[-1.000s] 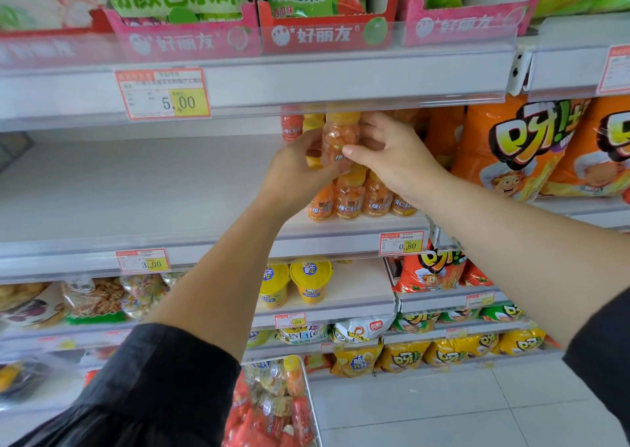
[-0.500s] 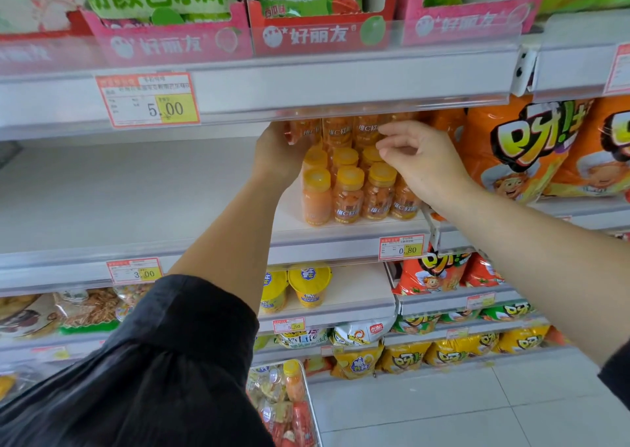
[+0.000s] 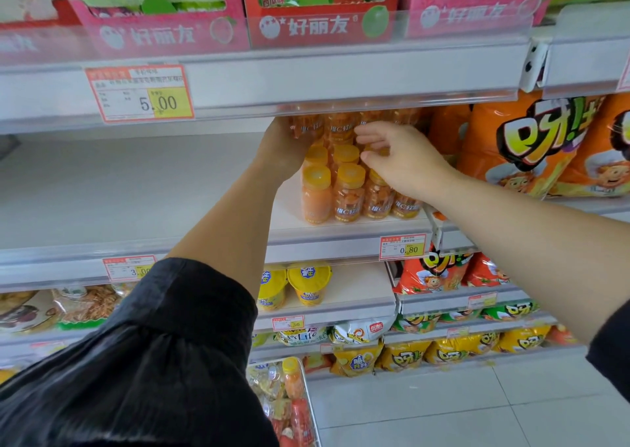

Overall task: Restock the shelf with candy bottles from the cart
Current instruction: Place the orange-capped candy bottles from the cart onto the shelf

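Change since earlier: the raised bottle has been let go into the stack of small clear plastic candy bottles with yellow screw caps [image 3: 347, 194]. The right hand [image 3: 405, 163] has loosened out of its pinch, and the left hand [image 3: 281, 150] stays at the stack's left flank.
Black sleeve [image 3: 153, 344]: loose dark fabric on the left forearm, nearest the camera.
Wire cart [image 3: 308, 388]: its metal rim shows at the bottom edge, with more bottles and packets inside, so stock likely remains to be shelved.
Left hand: the palm presses against the left side of the upper tier. Its fingers are hidden, so I cannot tell whether it grips a bottle or only braces the stack.
Right hand: the fingers are loosely bent and apart and hold nothing. The fingertips are at the caps on the cluster's right.
Candy bottles: full of orange tablets, they stand in rows on the white metal shelf [image 3: 170, 191]. A second tier sits on their caps, partly hidden behind the clear rail of the shelf above.
Handling: they are probably light, stiff and smooth-walled, so a little slippery, and the two-tier stack looks tippy. Take each bottle round the body just below the cap and set it down straight.
Orange chip bags [image 3: 525, 143]: soft and puffy, just right of the bottles.
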The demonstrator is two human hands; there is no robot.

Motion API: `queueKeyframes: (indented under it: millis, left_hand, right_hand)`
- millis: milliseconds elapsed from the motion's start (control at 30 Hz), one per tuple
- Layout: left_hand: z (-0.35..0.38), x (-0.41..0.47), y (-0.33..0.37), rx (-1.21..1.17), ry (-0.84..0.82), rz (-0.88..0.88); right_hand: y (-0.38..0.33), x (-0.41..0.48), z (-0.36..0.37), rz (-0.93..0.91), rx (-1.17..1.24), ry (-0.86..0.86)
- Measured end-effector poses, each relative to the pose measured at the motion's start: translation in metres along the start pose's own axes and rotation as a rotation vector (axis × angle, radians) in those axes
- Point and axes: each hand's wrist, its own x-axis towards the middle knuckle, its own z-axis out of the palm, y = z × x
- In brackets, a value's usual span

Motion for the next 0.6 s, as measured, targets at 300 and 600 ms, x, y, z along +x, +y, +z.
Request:
queueKeyframes:
  millis: [300, 600]
  left_hand:
    - [0.005, -0.001, -0.001, -0.049, 0.019, 0.0]
    - [0.005, -0.001, -0.007, -0.056, 0.045, -0.014]
  right_hand:
    - [-0.016, 0.01, 0.016, -0.044, -0.349, -0.078]
    - [-0.013, 0.01, 0.021, -0.037, -0.357, -0.052]
